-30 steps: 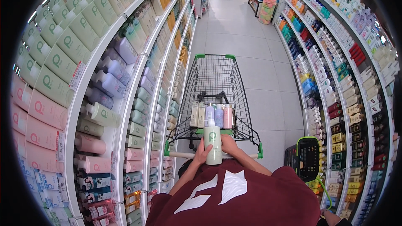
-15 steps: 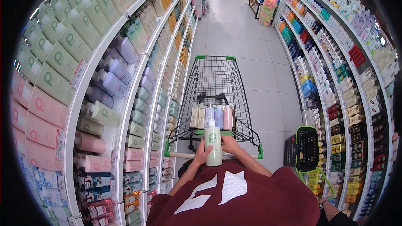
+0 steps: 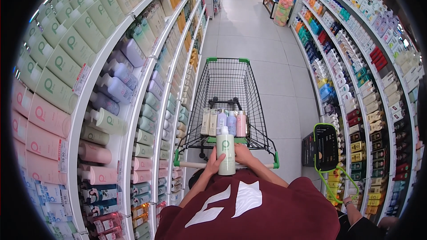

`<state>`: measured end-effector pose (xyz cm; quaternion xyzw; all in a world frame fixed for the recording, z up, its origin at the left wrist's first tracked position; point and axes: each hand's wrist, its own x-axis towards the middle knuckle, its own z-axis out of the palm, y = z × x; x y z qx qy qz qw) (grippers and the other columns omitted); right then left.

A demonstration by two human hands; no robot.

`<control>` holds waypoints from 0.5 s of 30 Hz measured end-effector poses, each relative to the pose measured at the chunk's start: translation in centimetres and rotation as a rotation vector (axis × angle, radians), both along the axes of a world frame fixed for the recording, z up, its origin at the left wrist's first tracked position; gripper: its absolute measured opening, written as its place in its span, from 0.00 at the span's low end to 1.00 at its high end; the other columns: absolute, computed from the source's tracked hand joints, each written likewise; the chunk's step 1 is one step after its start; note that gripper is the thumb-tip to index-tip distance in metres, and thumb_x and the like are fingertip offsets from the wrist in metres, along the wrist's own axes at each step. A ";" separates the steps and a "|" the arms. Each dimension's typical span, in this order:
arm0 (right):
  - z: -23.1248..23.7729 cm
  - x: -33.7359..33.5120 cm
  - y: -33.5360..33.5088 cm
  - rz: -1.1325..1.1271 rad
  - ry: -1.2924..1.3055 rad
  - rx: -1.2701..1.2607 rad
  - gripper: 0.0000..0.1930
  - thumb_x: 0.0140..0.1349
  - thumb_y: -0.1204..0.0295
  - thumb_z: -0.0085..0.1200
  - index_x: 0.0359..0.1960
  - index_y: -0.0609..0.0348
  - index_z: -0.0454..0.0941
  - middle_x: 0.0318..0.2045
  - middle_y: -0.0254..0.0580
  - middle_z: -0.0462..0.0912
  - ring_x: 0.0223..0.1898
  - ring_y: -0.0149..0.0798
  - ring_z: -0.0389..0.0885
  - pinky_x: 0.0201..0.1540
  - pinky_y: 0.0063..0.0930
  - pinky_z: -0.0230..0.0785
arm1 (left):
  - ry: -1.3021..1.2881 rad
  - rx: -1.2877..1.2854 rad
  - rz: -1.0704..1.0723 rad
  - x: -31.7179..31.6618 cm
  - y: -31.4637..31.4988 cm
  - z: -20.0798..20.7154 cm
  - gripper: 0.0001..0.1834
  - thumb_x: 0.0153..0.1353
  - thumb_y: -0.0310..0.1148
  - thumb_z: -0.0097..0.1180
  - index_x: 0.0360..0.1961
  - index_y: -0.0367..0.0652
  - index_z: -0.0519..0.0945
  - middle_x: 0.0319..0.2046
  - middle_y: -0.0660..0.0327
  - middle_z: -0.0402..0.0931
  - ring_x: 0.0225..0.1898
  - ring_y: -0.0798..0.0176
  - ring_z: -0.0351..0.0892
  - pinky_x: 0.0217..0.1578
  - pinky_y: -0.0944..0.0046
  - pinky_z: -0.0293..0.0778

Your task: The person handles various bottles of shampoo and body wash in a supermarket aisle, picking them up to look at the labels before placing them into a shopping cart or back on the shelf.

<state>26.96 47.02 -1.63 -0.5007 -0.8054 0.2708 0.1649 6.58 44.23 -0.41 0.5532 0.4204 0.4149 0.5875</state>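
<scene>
A pale green pump bottle (image 3: 226, 162) stands upright before my chest, just over the cart's handle bar. My left hand (image 3: 214, 162) is closed round its left side, with the thumb across the front. My right hand (image 3: 243, 154) is closed against its right side, and its fingertips are partly hidden behind the bottle. Beyond it, in the rear of the wire shopping cart (image 3: 259, 111), stand two cream-coloured cartons (image 3: 209, 122), a lilac bottle (image 3: 222, 119), a blue-violet bottle (image 3: 231, 122) and a pink bottle (image 3: 241, 124).
Shelves of pump bottles (image 3: 116, 82) rise on the left, and a long shelf of toiletries (image 3: 356, 89) runs along the right. A black basket with a green handle (image 3: 326, 149) is at right, near another person's hand (image 3: 348, 201). Tiled aisle floor (image 3: 249, 22) stretches ahead.
The other person's arm has come further into view at lower right, and the basket's green handle has shifted slightly. My hands and the pump bottle stay nearly still.
</scene>
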 end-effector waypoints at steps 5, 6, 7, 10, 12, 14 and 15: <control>-0.1 0.2 0.5 -0.005 0.093 -0.198 0.20 0.52 0.65 0.63 0.45 0.62 0.81 0.43 0.59 0.82 0.47 0.61 0.79 0.51 0.49 0.72 | 0.003 0.005 0.013 0.0 -0.1 0.3 0.41 0.65 0.49 0.55 0.70 0.33 0.57 0.57 0.47 0.72 0.59 0.55 0.72 0.62 0.59 0.63; 0.0 0.2 0.5 -0.009 0.079 -0.229 0.20 0.52 0.65 0.63 0.45 0.62 0.81 0.43 0.59 0.82 0.47 0.61 0.79 0.51 0.49 0.72 | 0.001 0.011 0.024 -0.1 -0.2 0.3 0.41 0.65 0.49 0.55 0.70 0.33 0.57 0.57 0.47 0.72 0.59 0.55 0.72 0.62 0.59 0.63; 0.2 0.1 0.4 -0.007 0.078 -0.230 0.20 0.52 0.65 0.63 0.45 0.62 0.81 0.43 0.59 0.82 0.47 0.61 0.79 0.51 0.49 0.72 | 0.000 0.011 0.026 -0.1 -0.2 0.3 0.41 0.65 0.49 0.55 0.70 0.33 0.57 0.57 0.47 0.72 0.59 0.55 0.72 0.62 0.59 0.63; 1.0 0.0 -0.1 -0.032 0.167 -0.180 0.19 0.52 0.66 0.63 0.44 0.63 0.80 0.42 0.59 0.82 0.45 0.62 0.80 0.50 0.48 0.73 | 0.010 -0.005 0.036 -0.3 -0.2 0.3 0.41 0.65 0.49 0.55 0.70 0.33 0.57 0.57 0.47 0.72 0.58 0.55 0.72 0.62 0.59 0.64; 1.3 0.0 -0.2 -0.003 0.016 -0.123 0.20 0.53 0.67 0.63 0.47 0.62 0.80 0.48 0.58 0.82 0.51 0.60 0.79 0.54 0.46 0.72 | -0.010 -0.018 0.024 -0.3 -0.1 0.5 0.41 0.65 0.48 0.55 0.70 0.33 0.57 0.57 0.47 0.71 0.58 0.55 0.72 0.61 0.59 0.64; 0.7 0.0 -0.4 0.008 0.013 -0.101 0.21 0.52 0.67 0.62 0.48 0.62 0.80 0.47 0.57 0.81 0.50 0.60 0.78 0.54 0.47 0.72 | -0.013 -0.012 0.024 -0.1 -0.1 0.7 0.39 0.66 0.48 0.53 0.70 0.33 0.58 0.58 0.48 0.71 0.59 0.56 0.71 0.62 0.59 0.63; 0.4 0.1 -0.5 0.024 0.011 -0.079 0.21 0.51 0.66 0.62 0.48 0.61 0.79 0.46 0.56 0.80 0.49 0.59 0.78 0.55 0.49 0.71 | -0.015 -0.004 0.029 0.0 -0.1 0.8 0.38 0.66 0.47 0.51 0.69 0.34 0.59 0.58 0.49 0.71 0.59 0.57 0.70 0.62 0.59 0.63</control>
